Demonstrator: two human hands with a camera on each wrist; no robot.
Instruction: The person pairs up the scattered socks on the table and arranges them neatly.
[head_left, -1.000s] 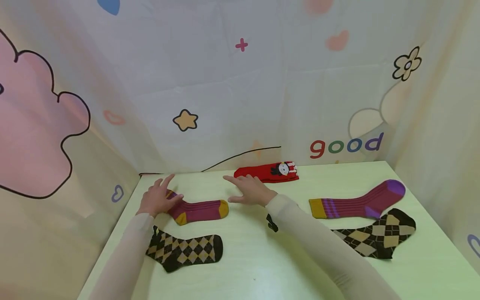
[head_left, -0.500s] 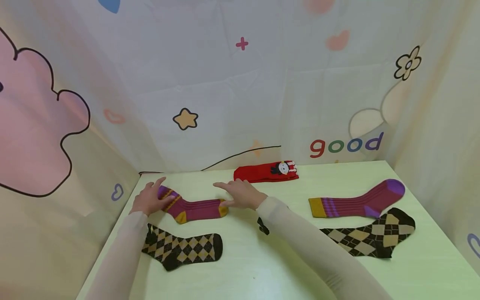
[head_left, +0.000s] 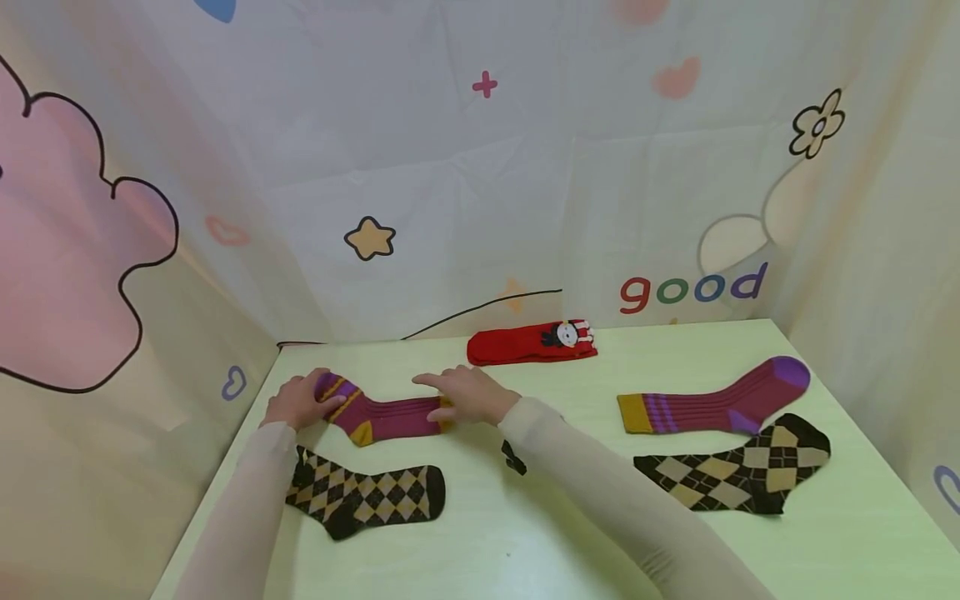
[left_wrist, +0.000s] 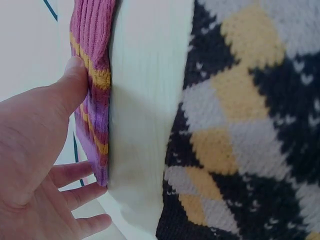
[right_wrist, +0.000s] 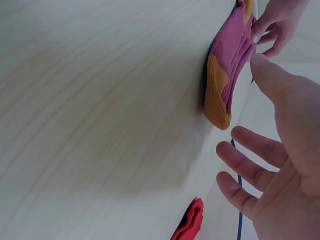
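A magenta sock [head_left: 401,419] with a mustard heel and toe lies flat at the left of the table. My left hand [head_left: 295,402] is at its purple, mustard-striped cuff. In the left wrist view the thumb [left_wrist: 75,75] touches the sock's stripes, and the other fingers extend loosely near the cuff's end. My right hand [head_left: 471,394] hovers over the mustard toe, partly hiding it. Seen from the right wrist, that hand's fingers are spread and relaxed, with a gap between them and the toe [right_wrist: 218,107].
Nearer me lies a black-and-tan argyle sock [head_left: 382,500]. A red sock [head_left: 510,345] with a cartoon figure sits at the back edge. On the right are another magenta sock [head_left: 705,414] with purple toe and a second argyle sock [head_left: 738,475]. A printed curtain [head_left: 420,150] hangs behind.
My right hand has moved left and nearer, from beside the red sock to above the magenta sock's toe. My left hand has shifted slightly left to the cuff's end, uncovering more stripes.
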